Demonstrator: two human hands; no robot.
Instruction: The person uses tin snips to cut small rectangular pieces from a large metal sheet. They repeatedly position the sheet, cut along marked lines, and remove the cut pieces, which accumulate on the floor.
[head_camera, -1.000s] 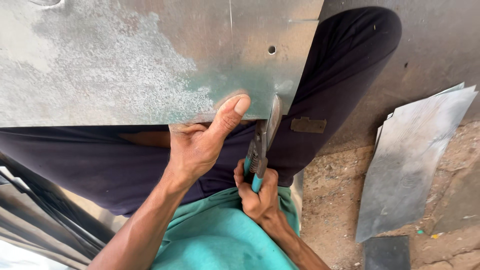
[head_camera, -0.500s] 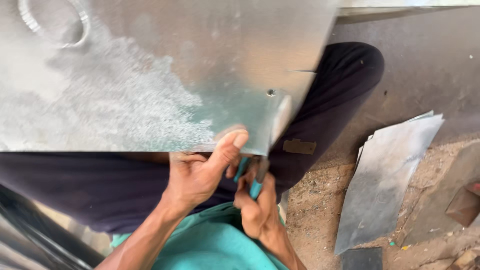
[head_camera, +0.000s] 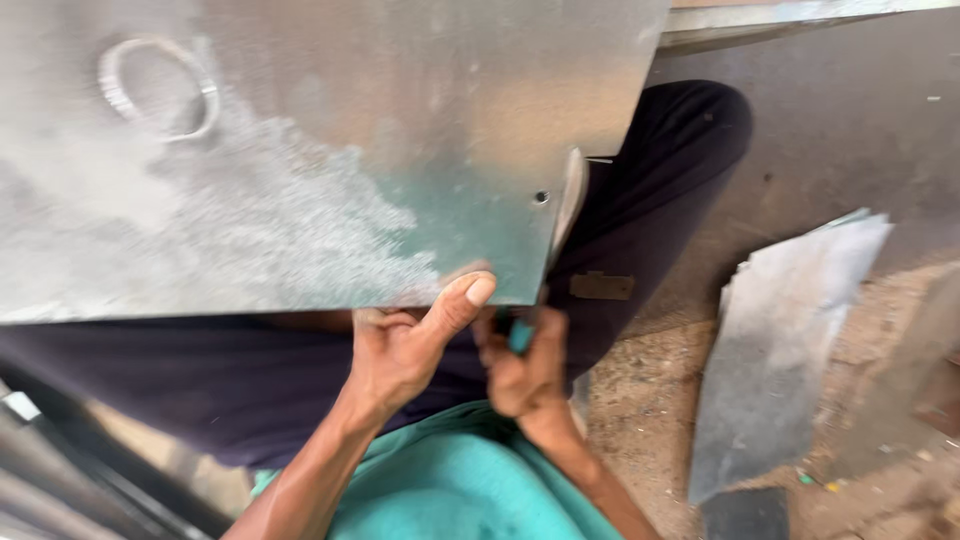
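- Across the person's lap, filling the upper left of the view, lies a large sheet of metal (head_camera: 300, 150): dull grey, with a pale scuffed, speckled patch, a faint ring mark near its upper left, and a small round hole close to its lower right corner.
- Along the sheet's right edge a narrow strip (head_camera: 572, 195) curls up and away from the flat face.
- At the near edge the left hand (head_camera: 405, 345) holds the sheet, thumb pressed flat on top, the other fingers curled underneath and out of sight.
- Just beside it the right hand (head_camera: 525, 365) is closed around the teal handles of a cutting tool (head_camera: 520, 335); the blades are hidden by the sheet and the fingers, and motion blur softens this area.
- Under the sheet are dark trousers (head_camera: 650, 200) with one knee raised at the right, and a teal shirt (head_camera: 470, 490) at the bottom edge.
- On the sandy ground to the right lies a bent offcut of sheet metal (head_camera: 790, 340), well apart from the hands, with a dark flat piece (head_camera: 745, 515) below it, cut off by the frame.
- Dark rails (head_camera: 70, 470) in the lower left corner are too blurred to identify.
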